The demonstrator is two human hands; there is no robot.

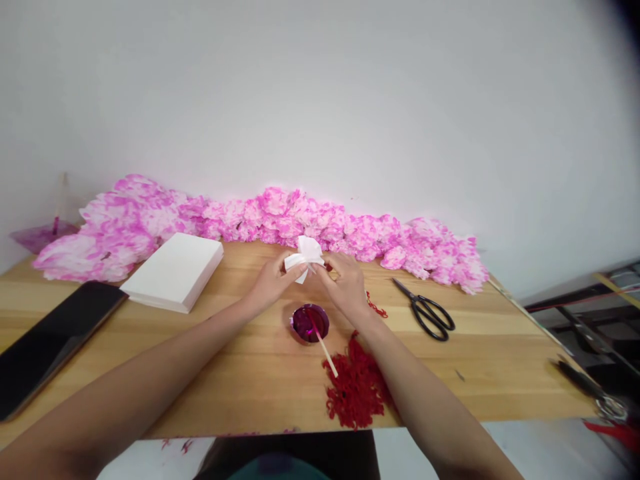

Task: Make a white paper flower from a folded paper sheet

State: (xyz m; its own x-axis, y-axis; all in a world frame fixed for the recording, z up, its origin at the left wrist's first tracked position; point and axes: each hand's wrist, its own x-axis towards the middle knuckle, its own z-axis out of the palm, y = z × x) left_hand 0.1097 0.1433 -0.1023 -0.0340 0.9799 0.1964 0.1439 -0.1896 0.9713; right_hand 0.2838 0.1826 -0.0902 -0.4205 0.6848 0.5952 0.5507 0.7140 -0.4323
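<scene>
A small piece of folded white tissue paper is gathered between both my hands above the middle of the table. My left hand pinches its left side, and my right hand grips its right side, the thumbs close together. Its upper part fans out and a tail hangs below. Just under my hands stands a small bowl of purple-magenta dye, with a thin wooden stick leaning out of it. Beneath my right forearm lies a bunch of red yarn-like strands.
Pink-and-white paper flowers line the wall side of the wooden table. To the left lie a stack of white paper and a black phone. Black-handled scissors rest at right; dark pliers-like tools are at the right edge.
</scene>
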